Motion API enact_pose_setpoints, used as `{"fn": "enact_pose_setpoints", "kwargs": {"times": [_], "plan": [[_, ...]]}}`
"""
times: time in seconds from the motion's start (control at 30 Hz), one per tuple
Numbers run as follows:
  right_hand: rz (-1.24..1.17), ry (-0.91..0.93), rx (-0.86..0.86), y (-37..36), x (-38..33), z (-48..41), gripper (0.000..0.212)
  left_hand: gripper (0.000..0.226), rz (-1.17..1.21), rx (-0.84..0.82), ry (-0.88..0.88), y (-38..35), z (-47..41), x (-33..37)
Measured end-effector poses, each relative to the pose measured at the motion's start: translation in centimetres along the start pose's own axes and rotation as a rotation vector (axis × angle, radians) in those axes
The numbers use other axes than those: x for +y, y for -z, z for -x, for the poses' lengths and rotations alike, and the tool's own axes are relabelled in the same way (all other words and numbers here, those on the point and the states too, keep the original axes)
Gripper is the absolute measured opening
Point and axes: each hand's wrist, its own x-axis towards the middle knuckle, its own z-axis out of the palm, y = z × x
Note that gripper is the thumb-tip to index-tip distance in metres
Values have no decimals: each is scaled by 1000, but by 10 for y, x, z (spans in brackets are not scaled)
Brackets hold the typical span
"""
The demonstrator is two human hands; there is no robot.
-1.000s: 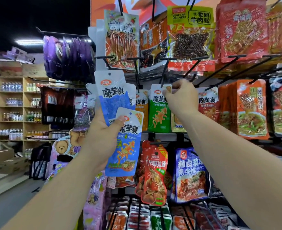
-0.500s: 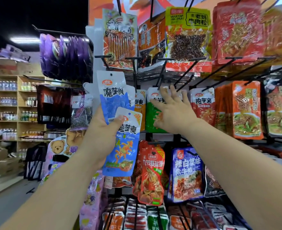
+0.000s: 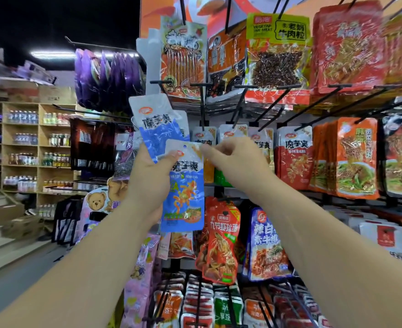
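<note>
My left hand grips two blue snack packets in front of a rack of hanging snacks. The front packet hangs down with my thumb pressed on its top. The rear packet sticks up behind it. My right hand has its fingers curled and pinches the top right corner of the front packet. Behind my hands, orange, green and red packets of the same brand hang on black hooks.
Larger red and orange bags fill the hooks to the right. Purple bags hang at upper left. More packets hang below my hands. Wooden shelves of bottles and steps with cartons lie to the left.
My right hand left the hanging green packet on the rack, moved left and down, and took hold of the top of the front blue packet. My left hand kept both packets.
</note>
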Motion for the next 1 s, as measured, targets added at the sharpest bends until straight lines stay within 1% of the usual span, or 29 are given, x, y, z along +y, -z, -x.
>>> {"fn": "enact_pose_setpoints", "kwargs": {"times": [0.07, 0.1, 0.2, 0.27, 0.37, 0.47, 0.6, 0.73, 0.87, 1.0], "plan": [[-114, -32, -88, -12, -7, 9, 55, 28, 21, 33, -25, 2, 2, 5], [-156, -25, -98, -19, -8, 11, 57, 28, 26, 32, -34, 3, 4, 6], [-240, -18, -47, -38, -6, 5, 55, 29, 11, 34, -69, 10, 11, 10], [-303, -33, -45, -48, -6, 2, 58, 25, 13, 33, -80, 16, 14, 11], [-315, -57, -73, -57, -8, 1, 58, 22, 25, 61, -56, 27, 14, 13], [-319, -63, -69, -59, -12, -2, 53, 26, -83, 92, -70, 44, 12, 9], [-303, -49, 36, -57, -25, -18, 55, 31, -153, 147, -63, 69, 8, 9], [-315, -19, 111, -55, -39, -44, 36, 31, -204, 127, -48, 81, 11, 5], [-275, -1, 191, -60, -51, -66, 40, 34, -135, 139, -39, 83, 10, -2], [-221, -19, 244, -68, -55, -79, 46, 34, -91, 114, -38, 87, 10, -6]]}}
